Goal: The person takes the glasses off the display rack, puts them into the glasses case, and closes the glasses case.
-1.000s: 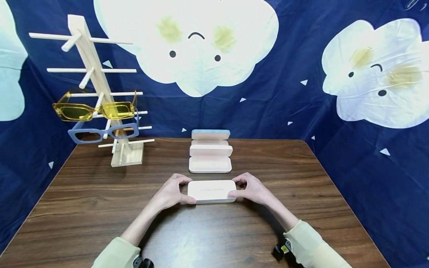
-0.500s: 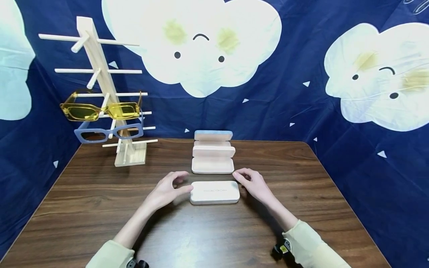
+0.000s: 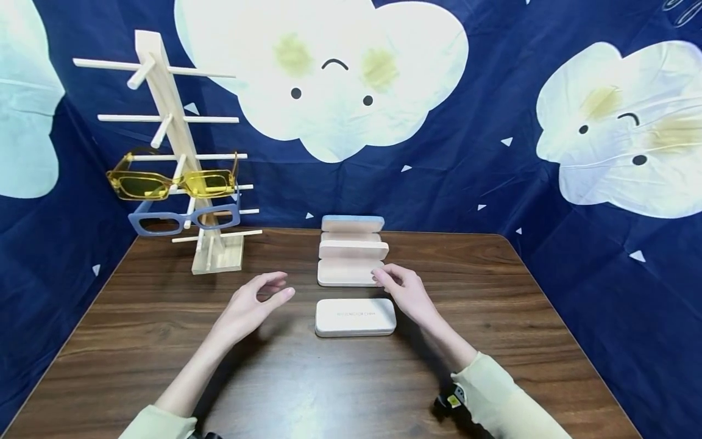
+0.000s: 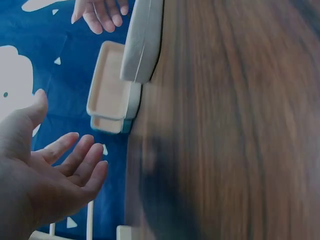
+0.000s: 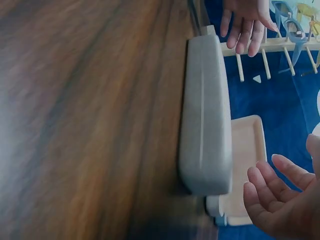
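Note:
A closed white glasses case [image 3: 355,317] with faint lettering on its lid lies on the table in front of me. Behind it stand two open glasses cases, the nearer one [image 3: 347,272] white with a pale pink lining, the farther one [image 3: 353,224] with a blue edge. My left hand [image 3: 248,309] hovers left of the closed case, thumb and fingers apart and holding nothing. Over the right end of the nearer open case my right hand [image 3: 407,294] hangs with loosely bent fingers, also holding nothing. In the right wrist view, the closed case [image 5: 207,115] stands beside the right hand's fingers [image 5: 265,190].
A wooden peg rack [image 3: 174,122] stands at the back left. Yellow-framed sunglasses [image 3: 170,185] hang on it above blue-framed glasses [image 3: 183,219]. A dark blue cloth with cloud prints [image 3: 439,189] rises behind the brown wooden table [image 3: 471,292].
Both hands have let go of the closed glasses case. The left hand has drawn away leftward; the right has moved up and back toward the open case. The view has shifted slightly.

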Demonstrator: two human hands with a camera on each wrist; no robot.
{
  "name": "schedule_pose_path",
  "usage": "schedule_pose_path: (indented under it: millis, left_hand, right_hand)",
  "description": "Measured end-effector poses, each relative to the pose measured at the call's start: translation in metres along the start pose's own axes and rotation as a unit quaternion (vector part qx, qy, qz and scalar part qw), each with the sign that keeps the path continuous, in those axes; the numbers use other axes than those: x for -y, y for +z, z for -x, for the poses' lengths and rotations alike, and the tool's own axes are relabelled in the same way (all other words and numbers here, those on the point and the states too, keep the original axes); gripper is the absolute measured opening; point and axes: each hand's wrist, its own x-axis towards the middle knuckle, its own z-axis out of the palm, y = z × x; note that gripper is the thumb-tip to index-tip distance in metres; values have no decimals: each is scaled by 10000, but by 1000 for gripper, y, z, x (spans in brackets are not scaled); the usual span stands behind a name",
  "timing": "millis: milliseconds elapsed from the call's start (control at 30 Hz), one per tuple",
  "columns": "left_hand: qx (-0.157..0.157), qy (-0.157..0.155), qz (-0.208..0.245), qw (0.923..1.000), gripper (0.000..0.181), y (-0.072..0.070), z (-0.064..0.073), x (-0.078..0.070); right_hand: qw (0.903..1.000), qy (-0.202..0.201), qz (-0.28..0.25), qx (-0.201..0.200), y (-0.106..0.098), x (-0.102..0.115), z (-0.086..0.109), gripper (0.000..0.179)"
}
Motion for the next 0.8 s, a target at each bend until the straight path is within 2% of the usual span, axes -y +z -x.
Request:
schedule_pose_path:
  millis: [133,367,567,800]
  left_hand:
    - [-138,-106,-175,9997,53,-16,3,2]
    - [-435,-261,-589,9970,53,-42,11,6]
    - [-623,-336,-744,9947,51,-59,17,9]
    - [-672,-537,-753,9934,51,-84,23,12]
  right_hand:
    - [9998,12,-218,34,6,15,-5,32]
    - [9991,-236,-211,282,14,61,-1,27]
    - [9984,-407,-137,377,26,80,-5,25]
    - [9960,-559,-412,568,41,94,-14,27]
